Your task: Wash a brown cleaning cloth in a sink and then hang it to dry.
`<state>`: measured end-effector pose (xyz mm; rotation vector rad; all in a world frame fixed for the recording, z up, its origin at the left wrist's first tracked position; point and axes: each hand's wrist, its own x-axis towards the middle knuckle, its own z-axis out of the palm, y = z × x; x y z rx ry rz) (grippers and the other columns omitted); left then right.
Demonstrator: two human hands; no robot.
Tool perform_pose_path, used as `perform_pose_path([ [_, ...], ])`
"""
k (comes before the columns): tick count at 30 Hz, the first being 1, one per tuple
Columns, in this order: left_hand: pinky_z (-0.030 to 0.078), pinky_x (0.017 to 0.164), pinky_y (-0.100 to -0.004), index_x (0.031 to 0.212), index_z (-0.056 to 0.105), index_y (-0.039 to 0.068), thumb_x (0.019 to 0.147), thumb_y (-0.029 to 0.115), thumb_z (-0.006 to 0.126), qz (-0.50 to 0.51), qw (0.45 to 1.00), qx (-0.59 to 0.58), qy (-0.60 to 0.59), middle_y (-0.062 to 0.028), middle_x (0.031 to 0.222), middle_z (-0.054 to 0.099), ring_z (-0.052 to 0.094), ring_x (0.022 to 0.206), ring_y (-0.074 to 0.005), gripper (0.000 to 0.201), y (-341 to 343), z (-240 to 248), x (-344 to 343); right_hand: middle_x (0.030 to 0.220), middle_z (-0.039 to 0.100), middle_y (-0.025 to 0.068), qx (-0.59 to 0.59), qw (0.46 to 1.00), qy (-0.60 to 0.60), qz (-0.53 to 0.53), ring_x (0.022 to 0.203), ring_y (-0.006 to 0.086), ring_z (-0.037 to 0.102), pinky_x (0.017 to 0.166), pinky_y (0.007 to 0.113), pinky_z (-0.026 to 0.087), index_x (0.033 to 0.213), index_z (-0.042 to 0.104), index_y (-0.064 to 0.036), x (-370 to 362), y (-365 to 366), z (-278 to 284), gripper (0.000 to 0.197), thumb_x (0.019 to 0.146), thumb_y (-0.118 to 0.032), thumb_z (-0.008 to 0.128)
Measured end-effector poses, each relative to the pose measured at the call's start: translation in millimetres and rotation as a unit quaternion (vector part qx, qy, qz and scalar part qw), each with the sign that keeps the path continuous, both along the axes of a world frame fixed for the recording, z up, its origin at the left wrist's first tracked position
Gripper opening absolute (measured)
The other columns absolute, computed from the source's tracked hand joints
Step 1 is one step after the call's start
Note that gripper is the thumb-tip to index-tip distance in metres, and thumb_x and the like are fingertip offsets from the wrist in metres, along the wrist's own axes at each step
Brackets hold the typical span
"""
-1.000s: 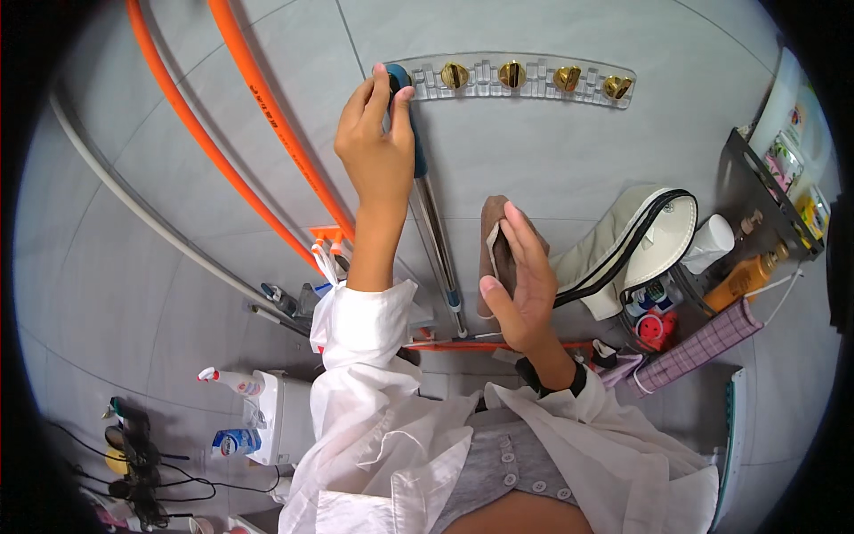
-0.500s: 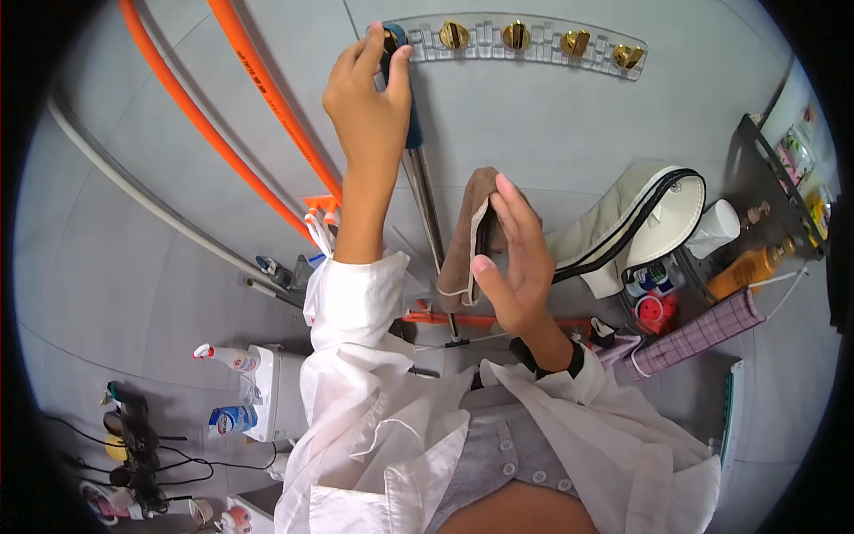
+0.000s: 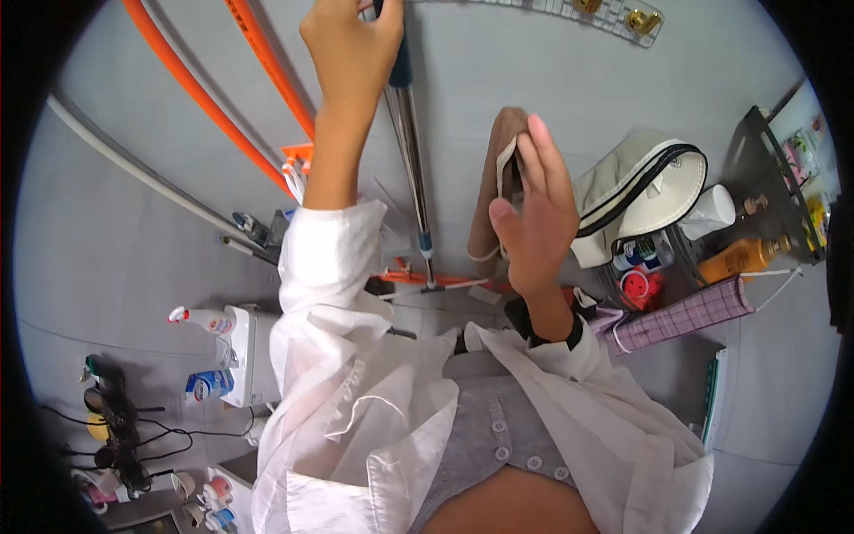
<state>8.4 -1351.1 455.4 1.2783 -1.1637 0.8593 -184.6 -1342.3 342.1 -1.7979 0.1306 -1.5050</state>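
Observation:
At the top edge of the view, my left hand (image 3: 350, 49) is closed around the dark blue grip (image 3: 402, 62) of a long metal pole (image 3: 409, 151). Its fingertips are partly cut off by the frame. Down from the grip the pole runs to a narrow crosspiece (image 3: 432, 287) low by the wall. My right hand (image 3: 541, 209) is raised with its fingers stretched and the thumb apart. Beside and partly behind it hangs a brown cloth (image 3: 496, 182) with a pale edge. Whether the palm touches the cloth I cannot tell.
A clear strip with gold hooks (image 3: 642, 21) is on the grey wall. Orange hoses (image 3: 200, 116) and a pale hose (image 3: 151, 178) run at left. A cream, black-edged item (image 3: 636, 191), an orange bottle (image 3: 743, 260) and a checked purple cloth (image 3: 680, 319) are at right. Lower left stands a spray bottle (image 3: 209, 320).
The view has shifted, so most hooks have left the top edge. My left hand and the pole's grip sit higher in view. My right hand and the brown cloth appear farther up and right.

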Motion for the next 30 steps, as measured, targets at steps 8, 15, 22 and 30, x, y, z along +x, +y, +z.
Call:
perform_pose_path([
  [8,0.053,0.073,-0.0276,0.108,0.060,-0.003,0.075,0.004,0.067,-0.070,0.996,-0.037,0.041,-0.0152,0.095,0.064,0.064,0.083,-0.0217,0.034,0,-6,3,0.138,0.034,0.0207,0.066,0.993,-0.064,0.069,0.126,0.0259,0.035,0.105,0.035,0.026,0.129,0.034,0.0136,3,7,-3,0.057,0.082,-0.009,0.057],
  [15,0.049,0.079,-0.0297,0.111,0.061,0.001,0.077,0.017,0.071,0.032,0.992,-0.114,0.050,-0.0134,0.097,0.064,0.062,0.089,-0.0186,0.039,26,-30,-30,0.140,0.032,0.0207,0.042,0.997,0.003,0.059,0.129,0.0279,0.032,0.106,0.036,0.025,0.128,0.035,0.0138,0,6,-4,0.056,0.081,-0.008,0.057],
  [22,0.042,0.087,-0.0288,0.113,0.057,-0.001,0.086,0.014,0.058,-0.347,0.861,0.118,0.352,-0.0140,0.112,0.059,0.056,0.100,-0.0174,0.031,58,-117,-104,0.140,0.032,0.0200,0.085,0.984,-0.064,0.143,0.128,0.0288,0.034,0.106,0.038,0.024,0.125,0.040,0.0137,2,2,2,0.053,0.079,-0.006,0.056],
  [30,0.044,0.079,-0.0224,0.109,0.056,-0.006,0.084,0.001,0.058,-0.408,0.792,0.168,0.423,-0.0063,0.098,0.062,0.056,0.091,-0.0095,0.026,59,-151,-84,0.119,0.054,0.0121,0.199,0.978,-0.011,0.069,0.109,0.0144,0.049,0.093,0.026,0.037,0.118,0.050,0.0079,-15,-2,-1,0.037,0.082,-0.001,0.057],
])
